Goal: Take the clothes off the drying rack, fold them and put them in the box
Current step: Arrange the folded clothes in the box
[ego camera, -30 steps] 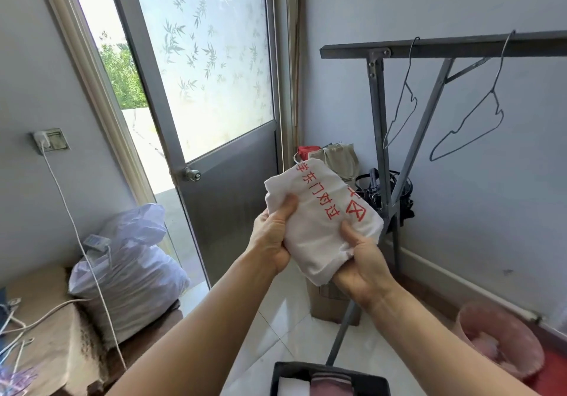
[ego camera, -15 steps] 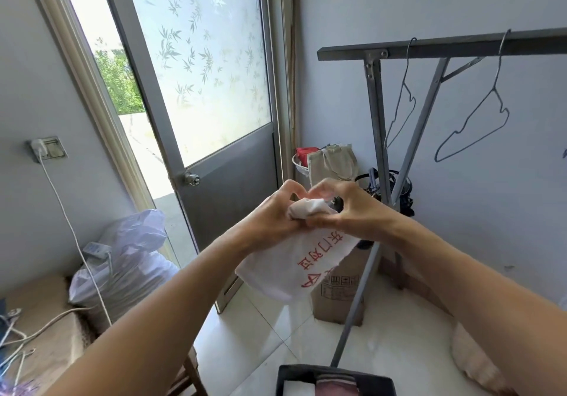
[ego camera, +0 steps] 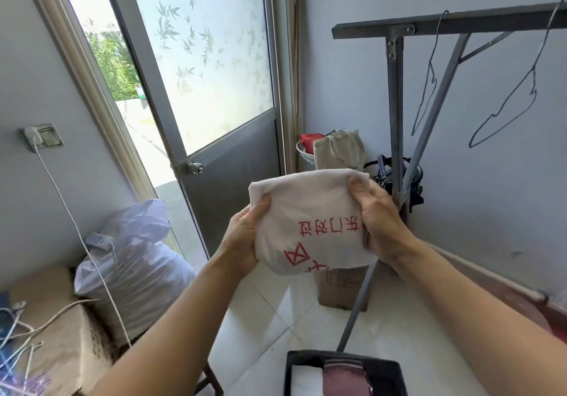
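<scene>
Above the box, both hands' fingers pinch the folded white garment between them.

Garment between hands, above box; rack right; door behind.

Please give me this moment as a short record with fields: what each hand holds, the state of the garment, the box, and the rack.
left hand: left hand grips the left edge of the white garment
right hand: right hand grips its right edge
garment: folded into a compact bundle, red print facing the camera, held in the air
box: dark box on the floor below, folded white and pink clothes inside
rack: drying rack carries two bare wire hangers, no clothes in view
</scene>
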